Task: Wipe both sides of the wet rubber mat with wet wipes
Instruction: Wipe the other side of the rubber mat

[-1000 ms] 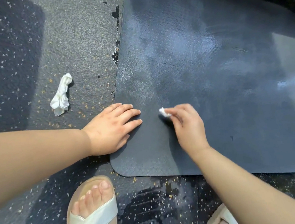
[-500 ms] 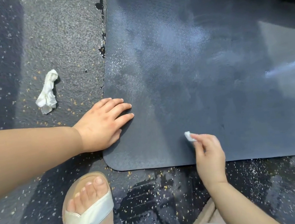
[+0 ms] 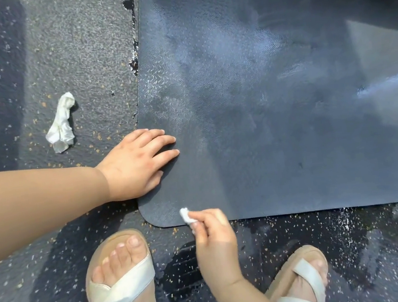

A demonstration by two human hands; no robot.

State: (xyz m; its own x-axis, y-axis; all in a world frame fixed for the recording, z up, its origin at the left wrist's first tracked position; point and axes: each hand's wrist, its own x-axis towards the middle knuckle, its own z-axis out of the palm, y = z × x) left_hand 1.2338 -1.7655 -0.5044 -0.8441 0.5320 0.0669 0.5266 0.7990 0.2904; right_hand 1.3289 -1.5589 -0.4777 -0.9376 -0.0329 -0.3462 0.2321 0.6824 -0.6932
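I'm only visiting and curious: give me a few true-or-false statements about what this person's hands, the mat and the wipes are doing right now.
1. The left hand lies flat on the dark grey rubber mat. True.
2. The right hand holds nothing. False: it pinches a small white wet wipe at the mat's near edge.
3. A crumpled white wipe lies on the mat. False: it lies on the speckled floor, left of the mat.
4. Both feet wear beige strapped sandals. True.
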